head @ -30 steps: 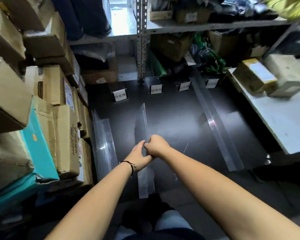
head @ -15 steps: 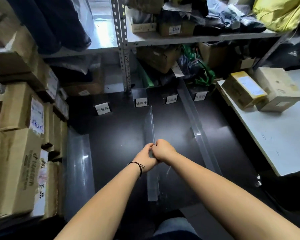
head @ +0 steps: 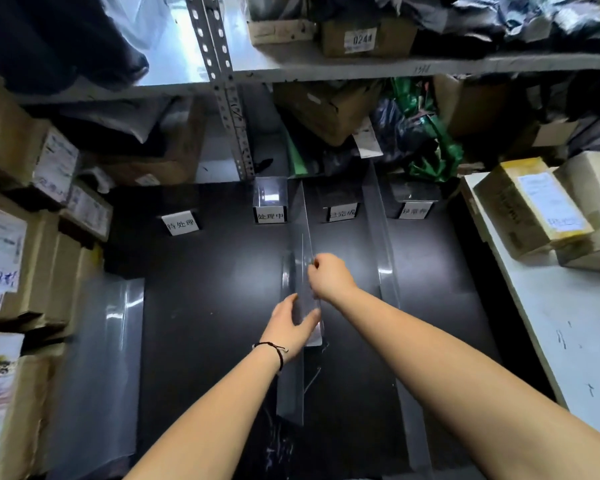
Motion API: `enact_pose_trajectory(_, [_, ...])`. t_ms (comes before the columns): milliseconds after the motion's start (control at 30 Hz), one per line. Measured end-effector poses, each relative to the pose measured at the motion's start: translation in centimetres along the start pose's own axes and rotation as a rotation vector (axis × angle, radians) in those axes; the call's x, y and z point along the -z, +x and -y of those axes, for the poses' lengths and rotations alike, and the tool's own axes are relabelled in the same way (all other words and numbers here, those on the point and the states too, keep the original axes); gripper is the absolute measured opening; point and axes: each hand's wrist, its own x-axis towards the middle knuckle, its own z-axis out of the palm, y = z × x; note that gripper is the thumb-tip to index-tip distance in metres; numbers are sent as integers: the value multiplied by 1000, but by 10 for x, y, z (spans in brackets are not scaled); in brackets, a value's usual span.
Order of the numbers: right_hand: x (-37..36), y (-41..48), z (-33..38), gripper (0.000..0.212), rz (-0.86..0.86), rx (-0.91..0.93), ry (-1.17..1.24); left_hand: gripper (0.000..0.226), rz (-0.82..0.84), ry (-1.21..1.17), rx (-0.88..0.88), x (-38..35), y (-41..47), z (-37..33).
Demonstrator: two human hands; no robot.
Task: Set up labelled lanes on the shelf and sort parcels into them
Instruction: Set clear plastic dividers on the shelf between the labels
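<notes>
A clear plastic divider (head: 300,233) stands on the black shelf surface (head: 215,289), running from between two label stands toward me. My right hand (head: 328,277) pinches its top edge about midway along. My left hand (head: 291,327) lies with straight fingers against the divider's left face, nearer to me. Several white label stands (head: 270,214) line the back of the shelf. A second divider (head: 383,258) stands to the right, and a third (head: 101,358) lies at the left by the boxes.
Cardboard parcels (head: 25,237) are stacked along the left. Two more boxes (head: 534,206) sit on a white table (head: 568,341) at the right. Metal racking (head: 222,81) with boxes and bags rises behind the shelf.
The divider has slid forward, toward the label stands. My hands, held together before, have parted: the right sits farther along the top edge, the left has dropped flat against the side.
</notes>
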Motion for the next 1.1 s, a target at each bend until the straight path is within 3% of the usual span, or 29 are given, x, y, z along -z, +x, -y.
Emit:
enact_pose_trajectory(167, [22, 51, 15, 25, -5, -3, 63, 76, -34, 111, -21, 1, 14, 0])
enact_pose_trajectory(300, [34, 76, 23, 24, 0, -4, 76, 79, 37, 207, 2, 0, 19, -6])
enact_pose_trajectory(600, [39, 93, 15, 28, 61, 13, 132, 85, 133, 140, 18, -30, 8, -7])
enact_pose_trajectory(933, [8, 85, 10, 15, -6, 46, 343, 83, 17, 236, 50, -37, -21, 11])
enact_pose_trajectory(1100, [-3, 86, 11, 26, -8, 34, 439, 83, -1, 282, 60, -32, -35, 25])
